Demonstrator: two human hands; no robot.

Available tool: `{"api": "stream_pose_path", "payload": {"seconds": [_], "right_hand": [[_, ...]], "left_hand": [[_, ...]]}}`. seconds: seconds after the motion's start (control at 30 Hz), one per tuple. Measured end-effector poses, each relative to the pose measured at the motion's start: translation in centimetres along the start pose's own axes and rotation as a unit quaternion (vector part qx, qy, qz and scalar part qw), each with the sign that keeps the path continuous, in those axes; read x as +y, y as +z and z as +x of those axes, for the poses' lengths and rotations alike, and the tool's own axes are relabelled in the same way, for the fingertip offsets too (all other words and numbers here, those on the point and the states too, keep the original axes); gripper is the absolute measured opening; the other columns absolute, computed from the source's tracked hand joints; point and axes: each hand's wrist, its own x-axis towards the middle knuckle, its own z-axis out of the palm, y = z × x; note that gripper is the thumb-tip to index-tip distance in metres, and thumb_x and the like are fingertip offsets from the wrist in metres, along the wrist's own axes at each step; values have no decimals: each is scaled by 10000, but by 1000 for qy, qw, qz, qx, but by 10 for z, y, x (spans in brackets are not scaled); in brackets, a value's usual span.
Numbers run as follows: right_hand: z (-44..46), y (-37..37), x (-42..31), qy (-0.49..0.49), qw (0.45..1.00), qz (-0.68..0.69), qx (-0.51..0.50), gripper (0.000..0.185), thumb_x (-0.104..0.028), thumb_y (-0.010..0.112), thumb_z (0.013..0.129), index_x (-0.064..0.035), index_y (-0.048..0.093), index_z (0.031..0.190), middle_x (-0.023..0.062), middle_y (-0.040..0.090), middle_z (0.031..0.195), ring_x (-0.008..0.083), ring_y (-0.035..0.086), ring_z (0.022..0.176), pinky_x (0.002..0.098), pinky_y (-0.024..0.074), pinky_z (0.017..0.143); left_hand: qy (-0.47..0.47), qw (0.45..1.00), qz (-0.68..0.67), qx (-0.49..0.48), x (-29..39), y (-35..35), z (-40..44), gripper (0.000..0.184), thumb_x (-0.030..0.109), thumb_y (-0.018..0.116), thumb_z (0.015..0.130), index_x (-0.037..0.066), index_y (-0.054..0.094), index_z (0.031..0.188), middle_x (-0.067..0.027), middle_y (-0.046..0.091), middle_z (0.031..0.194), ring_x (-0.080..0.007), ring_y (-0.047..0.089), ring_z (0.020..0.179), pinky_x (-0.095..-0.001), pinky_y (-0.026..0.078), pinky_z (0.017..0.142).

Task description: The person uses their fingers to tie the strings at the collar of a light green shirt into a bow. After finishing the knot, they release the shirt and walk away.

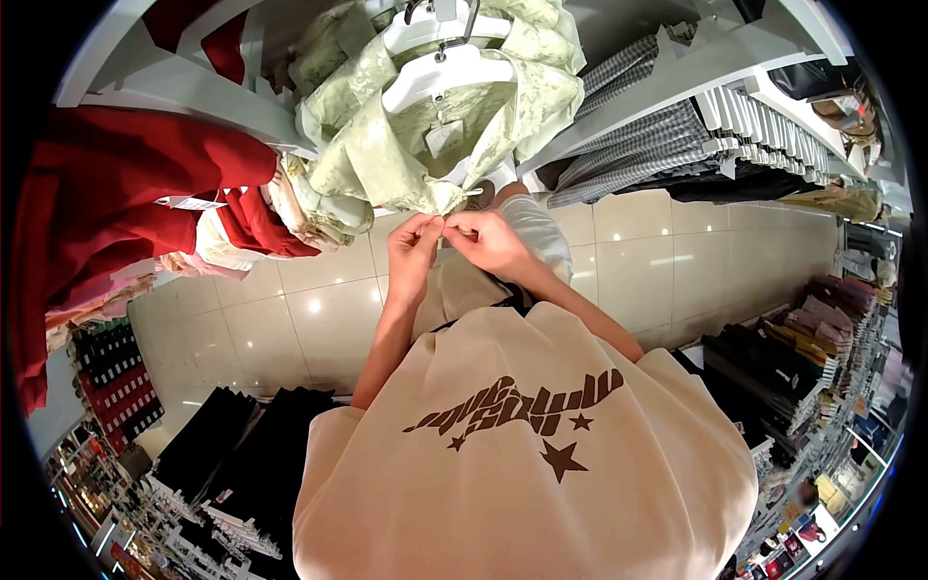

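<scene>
A light green patterned garment (362, 159) hangs on a white hanger (449, 77) at the top centre, with a white tag (446, 139) inside its neckline. At its lower front edge, my left hand (416, 242) and my right hand (480, 239) meet, fingertips pinched together on the fabric near a small tie. Both hands are closed on this edge, and the fingers hide the exact bit they hold. Behind it hangs a similar green garment on another white hanger.
Red clothes (126, 193) hang at the left, and checked grey garments (628, 145) at the right. Black folded clothes (208, 440) lie at the lower left. Dark garments (764, 372) are at the lower right. A tiled floor (319, 309) runs between the racks.
</scene>
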Motion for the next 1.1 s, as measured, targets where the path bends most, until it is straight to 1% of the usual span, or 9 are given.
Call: {"api": "stream_pose_path", "payload": {"seconds": [0.03,0.17,0.37,0.43,0.67,0.73,0.87,0.97,1.1], "right_hand": [[1,1,3,25,999,35,5,82,-73,677,1009,3,706,1015,-72,468,649,35,376,620,259,327,532],[3,1,6,16,996,82,43,82,-75,684,1005,1,715,1013,-78,460,660,32,377,625,253,328,542],[0,0,-11,35,998,-4,44,105,-69,707,991,-14,745,1071,-67,514,664,14,436,639,236,383,575],[1,5,-5,-13,998,3,62,114,-64,707,990,-13,750,1082,-52,582,680,10,494,650,232,439,596],[3,7,9,29,995,93,37,121,-26,716,978,3,729,1095,-25,663,762,14,542,709,221,470,620],[6,8,11,-12,993,98,72,76,-73,726,966,-18,730,1017,77,649,668,67,490,588,272,425,537],[4,5,-3,-20,995,26,93,82,-76,733,972,-12,714,1019,87,638,664,70,500,580,279,446,539],[3,4,-10,7,994,6,105,110,-57,740,980,8,709,1063,33,718,816,21,565,707,242,509,612],[3,5,-11,-41,990,-8,137,123,-101,746,977,-5,706,1042,116,684,719,100,544,562,304,516,563]], "left_hand": [[0,1000,0,0,-2,-3,0,128,137,662,1050,27,726,1045,133,451,671,16,314,558,-230,207,497],[-9,1000,-19,15,-10,-7,-4,129,106,646,1047,22,704,1126,124,449,674,10,319,562,-226,222,496],[4,1000,-1,31,-11,-6,-5,145,94,656,1038,21,699,1155,116,447,684,4,328,570,-224,244,503],[9,1000,-11,24,-10,-7,-7,147,96,658,1037,21,699,1157,115,448,686,3,330,572,-223,247,506],[15,1000,10,22,-10,-7,-10,159,152,647,1062,23,704,1136,117,418,659,5,302,535,-229,208,480],[18,999,19,20,-10,-5,-10,163,165,637,1067,31,706,1128,115,402,648,6,281,499,-237,177,454],[17,999,19,24,-9,-5,-11,167,173,635,1074,31,711,1117,117,404,650,12,273,493,-236,170,451],[10,1000,19,20,-8,-4,-11,174,180,643,1073,28,707,1128,118,408,652,13,271,490,-237,168,451],[6,1000,-8,11,-6,-3,-11,173,181,657,1066,32,704,1140,116,409,646,9,272,487,-243,165,450]]}}
